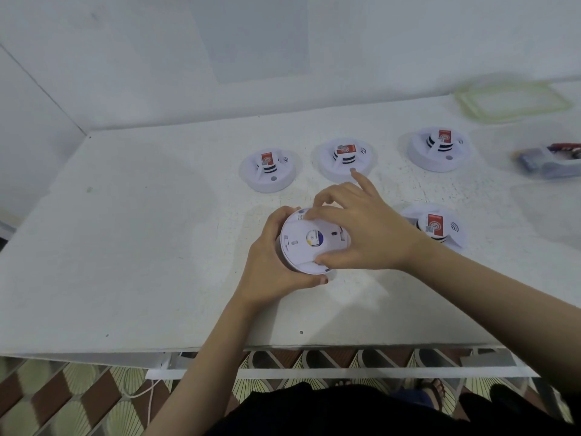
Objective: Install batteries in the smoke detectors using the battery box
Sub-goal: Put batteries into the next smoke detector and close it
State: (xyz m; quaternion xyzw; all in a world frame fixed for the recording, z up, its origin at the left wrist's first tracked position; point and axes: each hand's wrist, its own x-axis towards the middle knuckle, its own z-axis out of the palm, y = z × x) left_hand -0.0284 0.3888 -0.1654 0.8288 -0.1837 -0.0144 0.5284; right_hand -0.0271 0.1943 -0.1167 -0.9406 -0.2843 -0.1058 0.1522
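A round white smoke detector is held back side up just above the table's middle. My left hand cups its left and lower rim. My right hand grips its top and right edge, thumb at the lower rim, index finger pointing away. Three more smoke detectors stand face up in a row behind: one on the left, one in the middle, one on the right. Another smoke detector lies partly behind my right wrist. The battery box, clear with batteries inside, sits at the far right.
The white table has walls at its back and left. A clear lid lies at the back right corner. The table's front edge runs below my forearms, with patterned floor, a cable and a sandalled foot beneath.
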